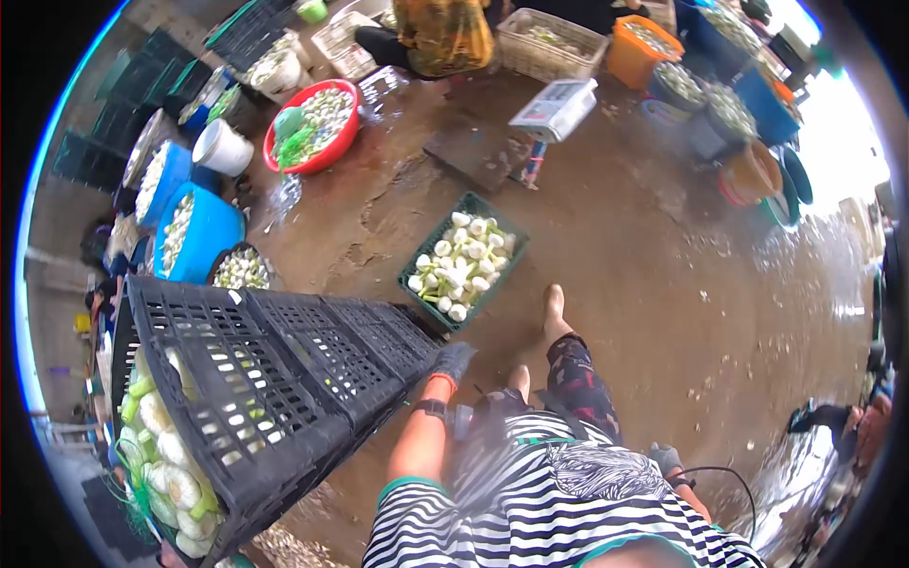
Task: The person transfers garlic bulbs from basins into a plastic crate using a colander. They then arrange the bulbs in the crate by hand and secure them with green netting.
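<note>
My left hand (453, 362), in a grey glove, hangs beside the lower end of a tall stack of black plastic crates (284, 364); I cannot tell whether it touches them. Its fingers are too small and blurred to read. White garlic bulbs (170, 473) with green stems fill the top crate, with green netting at its side. On the wet floor ahead of my feet sits a green crate (512, 256) heaped with garlic bulbs (459, 270). My right hand (666, 458), also gloved, is low by my right side, nearest my striped shirt. Its fingers are mostly hidden.
A scale (556, 109) stands beyond the green crate. A red basin (348, 134) of bulbs and blue tubs (216, 227) are at the left. An orange bucket (632, 64) and other full containers line the back right. A person (443, 38) is at the back beside a beige crate (552, 62).
</note>
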A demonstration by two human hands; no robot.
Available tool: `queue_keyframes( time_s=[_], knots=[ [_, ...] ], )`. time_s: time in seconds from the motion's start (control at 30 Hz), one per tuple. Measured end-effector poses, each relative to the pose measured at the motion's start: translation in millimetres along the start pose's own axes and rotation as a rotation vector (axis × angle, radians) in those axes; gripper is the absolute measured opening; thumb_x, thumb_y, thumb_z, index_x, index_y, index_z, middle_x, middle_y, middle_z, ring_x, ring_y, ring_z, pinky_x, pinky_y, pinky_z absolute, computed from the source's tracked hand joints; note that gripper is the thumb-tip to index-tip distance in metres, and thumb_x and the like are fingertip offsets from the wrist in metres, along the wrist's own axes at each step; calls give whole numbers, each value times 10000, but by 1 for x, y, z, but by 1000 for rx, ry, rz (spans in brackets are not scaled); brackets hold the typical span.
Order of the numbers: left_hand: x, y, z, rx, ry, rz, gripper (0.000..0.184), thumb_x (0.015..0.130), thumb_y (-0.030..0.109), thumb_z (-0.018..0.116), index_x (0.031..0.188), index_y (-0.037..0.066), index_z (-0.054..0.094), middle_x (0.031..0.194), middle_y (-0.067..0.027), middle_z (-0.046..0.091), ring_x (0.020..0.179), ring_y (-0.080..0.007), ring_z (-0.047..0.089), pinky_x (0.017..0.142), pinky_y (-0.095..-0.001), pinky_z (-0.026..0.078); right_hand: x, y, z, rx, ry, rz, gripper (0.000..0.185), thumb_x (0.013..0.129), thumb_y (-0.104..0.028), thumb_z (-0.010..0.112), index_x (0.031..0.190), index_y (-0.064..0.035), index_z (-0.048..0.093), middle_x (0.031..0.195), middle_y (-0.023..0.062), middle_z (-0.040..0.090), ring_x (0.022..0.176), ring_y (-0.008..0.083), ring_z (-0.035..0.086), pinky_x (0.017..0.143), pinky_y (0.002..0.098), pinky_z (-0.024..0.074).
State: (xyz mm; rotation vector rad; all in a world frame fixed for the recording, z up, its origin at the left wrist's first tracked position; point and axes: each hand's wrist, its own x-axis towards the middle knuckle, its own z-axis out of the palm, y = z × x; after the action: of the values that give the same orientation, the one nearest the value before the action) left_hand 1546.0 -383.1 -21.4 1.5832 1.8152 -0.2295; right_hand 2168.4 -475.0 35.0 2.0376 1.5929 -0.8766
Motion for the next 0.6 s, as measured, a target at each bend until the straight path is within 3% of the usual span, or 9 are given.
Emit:
queue_keyframes(
  time_s=[0.03, 0.07, 0.17, 0.23, 0.33, 0.43, 0.47, 0.5, 0.6],
  knots=[
    [0, -10, 2, 41, 8, -27, 382, 877, 355, 461, 1007, 49, 649, 924, -169, 657, 856, -329, 634, 763, -444, 475, 14, -38, -46, 129, -10, 43, 363, 821, -312, 515, 821, 36, 617, 758, 207, 639, 734, 294, 640, 650, 394, 486],
    [-4, -14, -9, -147, -18, -177, 371, 876, 342, 458, 1027, 58, 644, 938, -173, 651, 872, -336, 628, 771, -445, 474, 28, -73, -83, 259, -23, 86, 346, 828, -290, 502, 823, 37, 614, 764, 209, 639, 734, 286, 640, 655, 393, 489],
    [-15, -20, -28, -531, 59, -501, 352, 865, 317, 464, 1058, 80, 640, 972, -182, 637, 897, -347, 616, 784, -445, 471, 134, -81, -114, -280, 70, -314, 239, 777, -272, 587, 769, -34, 616, 743, 165, 629, 741, 310, 626, 657, 401, 499],
    [-17, -58, 11, -497, 281, -569, 341, 845, 317, 488, 1039, 87, 649, 982, -181, 635, 882, -346, 617, 778, -442, 471, 177, -94, -138, -631, 129, -524, 220, 664, -248, 699, 791, -95, 605, 767, 106, 622, 753, 294, 612, 650, 392, 495],
    [-25, -72, 7, -301, 323, -335, 322, 820, 318, 505, 991, 94, 660, 971, -171, 642, 873, -328, 625, 766, -438, 473, 238, -141, -200, -733, -120, -628, 282, 612, -206, 734, 839, -105, 601, 829, 93, 625, 807, 267, 616, 666, 380, 497],
    [-47, -43, -28, -463, 229, -675, 266, 788, 285, 515, 914, 96, 654, 804, -132, 640, 693, -276, 613, 602, -399, 475, 284, -169, -245, -846, -71, -772, 155, 701, -216, 665, 797, -130, 579, 746, 54, 610, 705, 232, 605, 609, 376, 485],
    [-51, -39, -34, -592, 208, -795, 254, 784, 280, 519, 897, 95, 651, 765, -120, 634, 653, -264, 604, 566, -390, 470, 300, -173, -250, -454, -185, -549, 113, 732, -219, 623, 783, -136, 567, 714, 41, 589, 665, 220, 586, 584, 375, 475],
    [-49, -31, -39, -944, 158, -1037, 245, 784, 310, 523, 844, 107, 646, 707, -75, 608, 571, -213, 557, 494, -358, 433, 317, -178, -256, -62, -287, -315, 85, 762, -223, 582, 770, -143, 554, 682, 28, 568, 625, 207, 568, 560, 373, 466],
    [-35, -68, 55, -720, 419, -1122, 263, 799, 341, 505, 812, 115, 638, 671, -61, 604, 540, -213, 550, 482, -356, 427, 356, -185, -268, 261, -266, -389, 133, 826, -223, 449, 736, -160, 525, 593, 1, 470, 519, 179, 495, 485, 359, 425]
  ],
)
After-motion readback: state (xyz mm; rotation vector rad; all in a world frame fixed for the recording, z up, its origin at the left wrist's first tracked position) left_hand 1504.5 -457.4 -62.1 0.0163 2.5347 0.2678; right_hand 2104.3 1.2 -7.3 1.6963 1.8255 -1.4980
